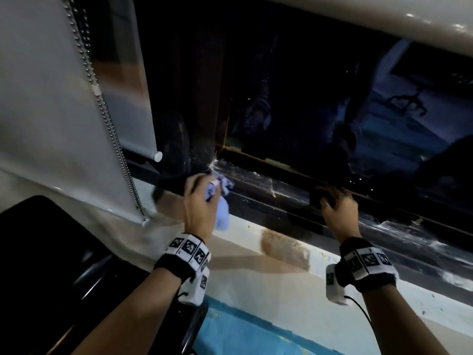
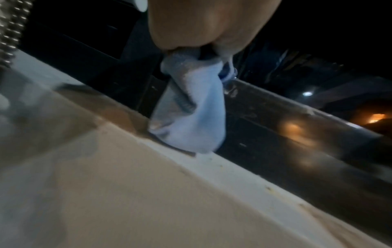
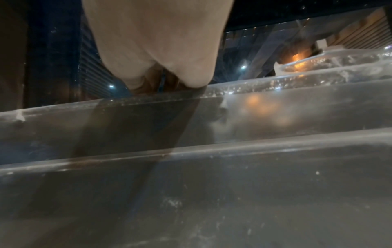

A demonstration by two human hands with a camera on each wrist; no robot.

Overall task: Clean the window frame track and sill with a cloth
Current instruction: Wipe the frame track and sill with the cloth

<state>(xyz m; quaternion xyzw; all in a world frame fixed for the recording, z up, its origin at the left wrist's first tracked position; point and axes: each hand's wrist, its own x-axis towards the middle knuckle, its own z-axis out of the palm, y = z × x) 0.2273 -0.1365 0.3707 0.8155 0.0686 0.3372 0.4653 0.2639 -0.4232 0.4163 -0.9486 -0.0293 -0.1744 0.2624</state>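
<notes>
Left hand (image 1: pixel 198 201) grips the bunched cloth (image 1: pixel 221 208), centre frame; soft, light, best held balled. Right hand (image 1: pixel 337 213) rests on the track (image 1: pixel 281 201), empty.

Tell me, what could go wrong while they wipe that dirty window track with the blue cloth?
1. The cloth is bunched in the left hand, with a tail hanging to the sill. It might drag grime onto the sill.
2. The right hand rests its fingers on a raised rail of the track. It could pick up the white dust there, or slip.
3. The bead chain hangs near the left hand and might snag.
</notes>
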